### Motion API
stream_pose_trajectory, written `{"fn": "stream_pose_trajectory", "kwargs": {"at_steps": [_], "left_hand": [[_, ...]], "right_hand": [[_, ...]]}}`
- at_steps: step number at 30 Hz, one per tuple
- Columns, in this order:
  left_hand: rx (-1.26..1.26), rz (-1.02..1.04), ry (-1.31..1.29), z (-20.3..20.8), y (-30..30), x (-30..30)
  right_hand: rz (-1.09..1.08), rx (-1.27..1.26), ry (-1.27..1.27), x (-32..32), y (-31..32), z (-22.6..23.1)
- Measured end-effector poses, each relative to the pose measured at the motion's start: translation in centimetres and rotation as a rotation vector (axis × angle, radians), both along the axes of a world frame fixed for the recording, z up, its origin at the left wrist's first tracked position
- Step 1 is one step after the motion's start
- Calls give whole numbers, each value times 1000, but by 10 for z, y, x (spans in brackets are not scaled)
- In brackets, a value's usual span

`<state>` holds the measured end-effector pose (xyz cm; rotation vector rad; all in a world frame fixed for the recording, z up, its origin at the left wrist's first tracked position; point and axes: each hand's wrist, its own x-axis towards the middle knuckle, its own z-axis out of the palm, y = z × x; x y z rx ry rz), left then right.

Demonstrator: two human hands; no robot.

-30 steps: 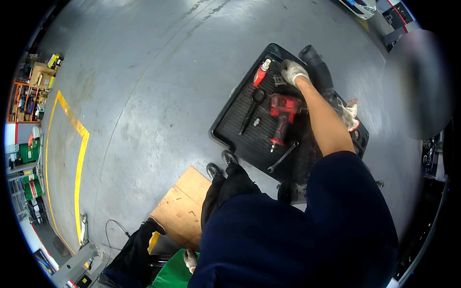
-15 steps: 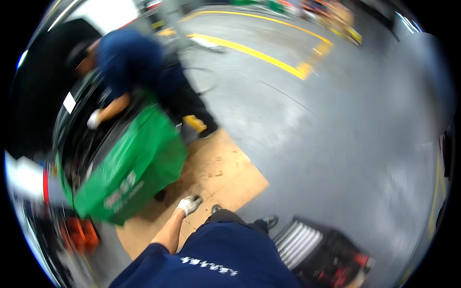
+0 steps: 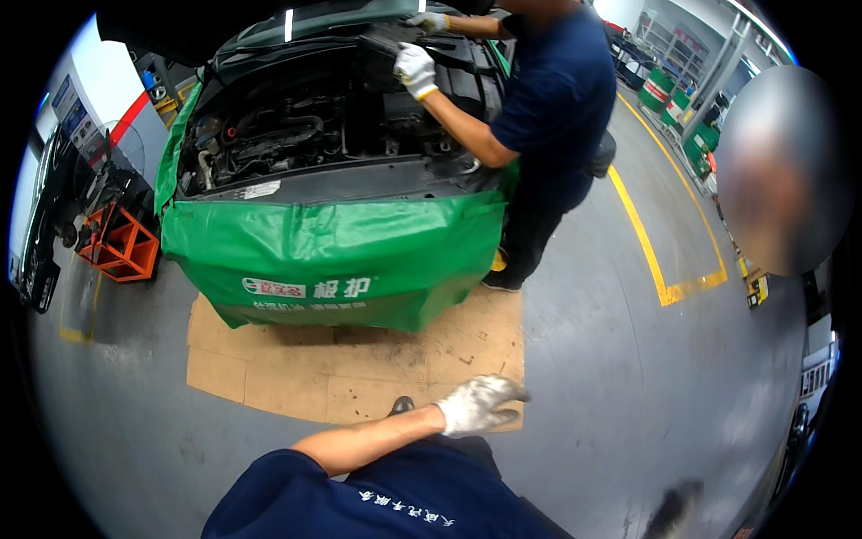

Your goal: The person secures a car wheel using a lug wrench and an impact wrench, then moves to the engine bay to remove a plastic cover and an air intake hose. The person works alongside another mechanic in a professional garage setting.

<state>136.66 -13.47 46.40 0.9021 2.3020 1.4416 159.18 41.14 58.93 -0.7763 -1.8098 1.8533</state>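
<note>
My left hand (image 3: 483, 405), in a soiled white work glove, reaches across in front of my body over the cardboard sheet (image 3: 287, 388). Its fingers are stretched out and apart, with nothing held. I do not make out my right hand; a dark, blurred shape (image 3: 675, 510) at the lower right is too smeared to name. Ahead stands a car with its hood up and its engine bay (image 3: 287, 135) exposed. A green protective cover (image 3: 422, 251) drapes over its front. At the right side of the bay, a co-worker's gloved hands (image 3: 415, 70) hold a black plastic part (image 3: 382, 54).
The co-worker (image 3: 561, 99) leans over the car's right side. An orange metal frame cart (image 3: 126, 247) stands at left beside another vehicle. Green drums (image 3: 655, 88) line the right back, near yellow floor lines (image 3: 639, 225). At far right a blurred patch hides the view.
My view has swung left, bringing the car to the middle. My left hand has swept right across my body. The co-worker now lifts a black part. The black case at lower right left view.
</note>
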Motion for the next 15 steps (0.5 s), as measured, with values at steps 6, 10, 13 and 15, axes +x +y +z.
{"fn": "stream_pose_trajectory", "kwargs": {"at_steps": [6, 10, 13, 15], "left_hand": [[129, 89, 287, 61, -57, -46], [283, 550, 204, 56, -132, -69], [171, 826, 294, 49, -185, -92], [152, 924, 195, 45, -218, -107]], "right_hand": [[685, -494, -74, -265, -377, -34], [1048, -428, -287, -354, -506, -41], [1243, -231, -239, -393, -571, -62], [1356, -445, -223, -419, -611, -75]]}}
